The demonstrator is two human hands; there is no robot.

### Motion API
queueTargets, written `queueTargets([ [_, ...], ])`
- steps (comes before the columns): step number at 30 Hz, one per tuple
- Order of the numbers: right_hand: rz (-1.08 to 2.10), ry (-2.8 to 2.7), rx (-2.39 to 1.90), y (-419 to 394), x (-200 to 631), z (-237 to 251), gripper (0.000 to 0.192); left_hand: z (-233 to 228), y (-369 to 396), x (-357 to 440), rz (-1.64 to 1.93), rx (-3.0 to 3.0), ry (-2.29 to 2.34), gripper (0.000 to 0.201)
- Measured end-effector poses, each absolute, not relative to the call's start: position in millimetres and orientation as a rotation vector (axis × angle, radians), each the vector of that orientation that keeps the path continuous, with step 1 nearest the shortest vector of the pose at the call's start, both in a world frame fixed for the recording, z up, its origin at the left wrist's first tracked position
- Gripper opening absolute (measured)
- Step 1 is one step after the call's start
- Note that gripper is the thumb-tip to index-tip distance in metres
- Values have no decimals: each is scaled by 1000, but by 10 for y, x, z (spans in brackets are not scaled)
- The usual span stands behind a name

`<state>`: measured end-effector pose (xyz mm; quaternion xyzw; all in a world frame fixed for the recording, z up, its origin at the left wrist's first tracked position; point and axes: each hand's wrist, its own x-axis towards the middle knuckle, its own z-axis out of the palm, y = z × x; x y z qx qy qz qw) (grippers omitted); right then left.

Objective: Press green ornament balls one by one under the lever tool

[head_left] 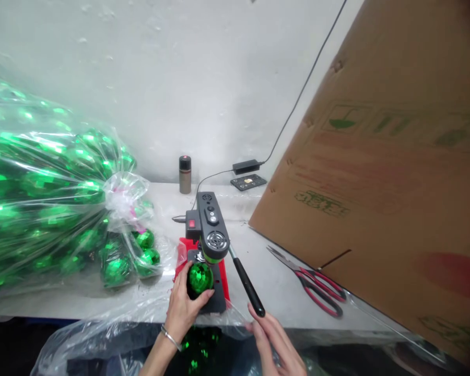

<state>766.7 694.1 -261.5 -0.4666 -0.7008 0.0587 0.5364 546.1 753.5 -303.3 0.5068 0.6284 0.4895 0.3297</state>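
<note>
My left hand (182, 305) grips a shiny green faceted ball (200, 278), thumb on one side and fingers on the other. It holds the ball under the head of a small dark grey bench machine (213, 224), over the machine's dark plate (218, 300). A red base (224, 284) shows around the plate. From the machine's right side a lever with a black handle (247, 282) slopes down toward me. My right hand (274, 342) is at the handle's end, fingers stretched out and fingertips against or just beside it; firm contact cannot be made out.
A large tied clear bag of green balls (43, 209) fills the left. Red-and-black scissors (313, 284) lie right, before a big cardboard box (384, 183). Behind stand a small bottle (185, 175), power adapter (246, 166) and phone (248, 181). An open plastic bag (90, 339) hangs below the table edge.
</note>
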Motion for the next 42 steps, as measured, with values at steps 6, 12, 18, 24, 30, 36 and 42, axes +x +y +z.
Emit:
queueTargets([
  [6,117,-1635,-1094,6947,7780,-2588,22,-3095,7578,5501,1300,1512,1700,75],
  [12,167,-1668,-1050,6957,7774,-2592,24,-3080,7612,5598,1255,1710,1791,73],
  [18,140,-1632,-1073,6964,7710,-2525,26,-3132,7694,5560,1166,1646,1690,85],
  [24,-156,-1467,-850,7262,7384,-2073,58,-3166,7697,5541,1200,1576,1680,86],
  [30,-256,-1709,-539,7642,7177,-1617,27,-3159,7698,5561,1198,1591,1641,88],
  [36,-211,-1477,-519,7709,6989,-1755,37,-3201,7696,5595,1204,1567,1661,87],
  [42,-153,-1408,-630,7657,6915,-1860,40,-3198,7692,5611,1228,1593,1679,84],
])
